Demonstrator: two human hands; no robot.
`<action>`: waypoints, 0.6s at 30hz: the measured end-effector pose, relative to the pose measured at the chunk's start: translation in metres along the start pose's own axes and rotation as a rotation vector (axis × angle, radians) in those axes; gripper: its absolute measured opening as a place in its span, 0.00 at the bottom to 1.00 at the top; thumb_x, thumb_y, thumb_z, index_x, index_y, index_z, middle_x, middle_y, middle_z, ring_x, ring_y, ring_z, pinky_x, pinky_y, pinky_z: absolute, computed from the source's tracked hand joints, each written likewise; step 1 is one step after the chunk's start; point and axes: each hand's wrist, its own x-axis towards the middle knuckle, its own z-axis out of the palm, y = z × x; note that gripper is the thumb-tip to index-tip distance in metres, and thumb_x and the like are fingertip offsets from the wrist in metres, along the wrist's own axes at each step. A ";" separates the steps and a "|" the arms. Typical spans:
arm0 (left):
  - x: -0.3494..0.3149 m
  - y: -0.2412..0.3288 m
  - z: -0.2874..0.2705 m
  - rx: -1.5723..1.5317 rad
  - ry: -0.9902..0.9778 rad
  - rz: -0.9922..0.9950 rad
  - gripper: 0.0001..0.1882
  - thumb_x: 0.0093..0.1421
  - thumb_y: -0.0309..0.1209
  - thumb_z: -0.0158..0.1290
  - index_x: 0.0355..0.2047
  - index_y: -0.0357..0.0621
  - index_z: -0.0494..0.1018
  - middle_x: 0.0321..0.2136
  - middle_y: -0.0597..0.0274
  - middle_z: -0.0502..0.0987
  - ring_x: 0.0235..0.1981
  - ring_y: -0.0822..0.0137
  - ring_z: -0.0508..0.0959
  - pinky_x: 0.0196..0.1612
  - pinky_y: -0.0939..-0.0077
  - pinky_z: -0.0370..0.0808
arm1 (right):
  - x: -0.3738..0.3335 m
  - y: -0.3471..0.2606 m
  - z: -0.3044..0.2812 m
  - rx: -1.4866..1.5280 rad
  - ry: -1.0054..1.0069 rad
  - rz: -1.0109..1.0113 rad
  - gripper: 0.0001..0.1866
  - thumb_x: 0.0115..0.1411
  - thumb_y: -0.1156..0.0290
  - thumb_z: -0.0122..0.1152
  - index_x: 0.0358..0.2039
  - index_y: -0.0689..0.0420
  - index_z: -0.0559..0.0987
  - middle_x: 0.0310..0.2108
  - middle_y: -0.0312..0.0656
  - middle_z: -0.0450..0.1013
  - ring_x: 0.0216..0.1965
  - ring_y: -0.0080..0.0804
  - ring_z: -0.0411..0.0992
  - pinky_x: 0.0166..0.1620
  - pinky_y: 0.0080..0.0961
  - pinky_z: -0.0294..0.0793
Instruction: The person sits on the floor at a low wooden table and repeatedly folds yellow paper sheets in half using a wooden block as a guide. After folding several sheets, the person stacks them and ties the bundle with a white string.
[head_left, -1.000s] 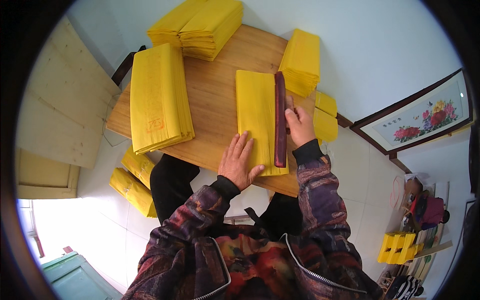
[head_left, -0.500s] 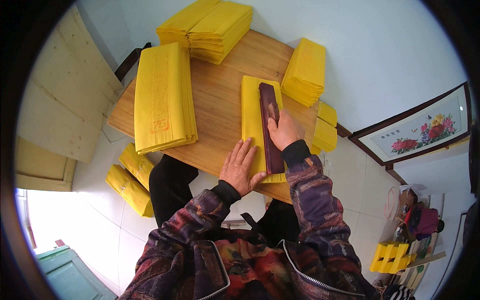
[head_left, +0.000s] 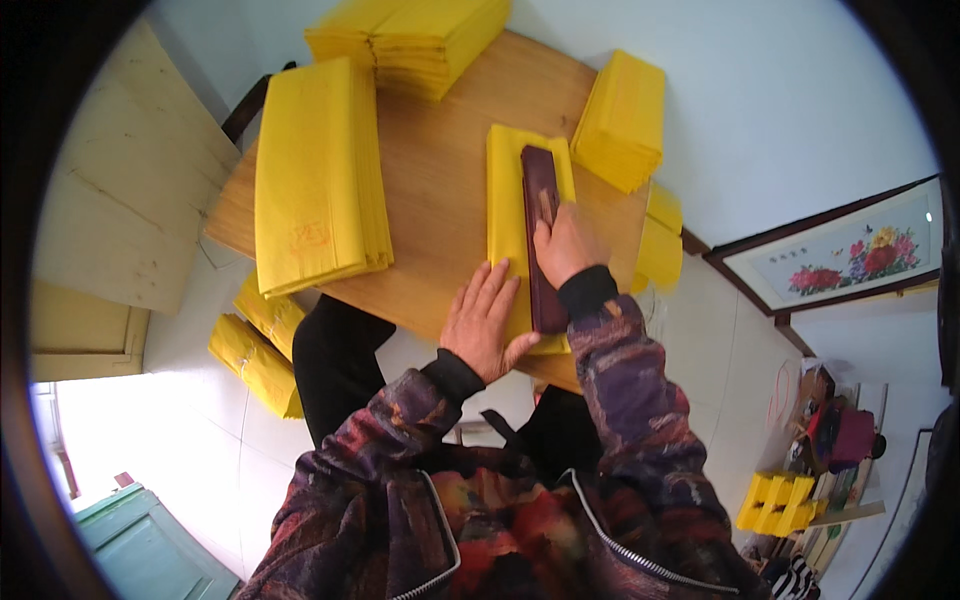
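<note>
My right hand [head_left: 570, 248] is closed around the handle on top of a long dark-red wooden block [head_left: 543, 295]. The block lies lengthwise on a yellow paper stack [head_left: 506, 200] near the table's front edge, covering its middle and right part. Its underside is hidden. My left hand [head_left: 482, 325] rests flat on the lower left of the paper, fingers stretched out and thumb close to the block's near end. To the left stands a taller, fanned pile of yellow paper [head_left: 315, 180] bearing faint orange-red print.
The wooden table [head_left: 430, 190] also bears yellow piles [head_left: 420, 45] at the back and another pile [head_left: 620, 120] at back right. Yellow bundles [head_left: 255, 365] lie on the floor at left, more [head_left: 658, 245] beyond the right edge. A framed flower picture [head_left: 840, 255] leans at right.
The table and everything on it sit slightly higher in the picture. Both hands keep their places, the right still gripping the block's handle, the left still flat on the paper.
</note>
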 end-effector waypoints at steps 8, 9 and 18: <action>-0.010 -0.006 0.006 -0.063 0.240 0.190 0.26 0.50 0.48 0.54 0.42 0.42 0.69 0.45 0.55 0.67 0.51 0.51 0.63 0.51 0.55 0.59 | 0.001 0.008 0.002 -0.004 -0.009 0.014 0.15 0.54 0.59 0.52 0.30 0.60 0.68 0.24 0.55 0.72 0.27 0.55 0.71 0.30 0.48 0.69; -0.014 -0.005 0.006 -0.075 0.241 0.231 0.23 0.49 0.46 0.55 0.40 0.43 0.70 0.42 0.56 0.68 0.47 0.52 0.65 0.49 0.57 0.60 | 0.000 0.007 0.001 -0.007 -0.010 0.032 0.16 0.54 0.58 0.52 0.30 0.60 0.68 0.23 0.55 0.72 0.26 0.55 0.71 0.30 0.48 0.69; -0.013 0.004 0.012 -0.088 0.243 0.354 0.17 0.42 0.33 0.60 0.33 0.45 0.71 0.35 0.59 0.69 0.40 0.55 0.69 0.42 0.62 0.63 | -0.003 -0.004 -0.004 -0.034 -0.088 0.056 0.17 0.57 0.56 0.48 0.32 0.59 0.66 0.23 0.56 0.73 0.27 0.55 0.72 0.31 0.49 0.70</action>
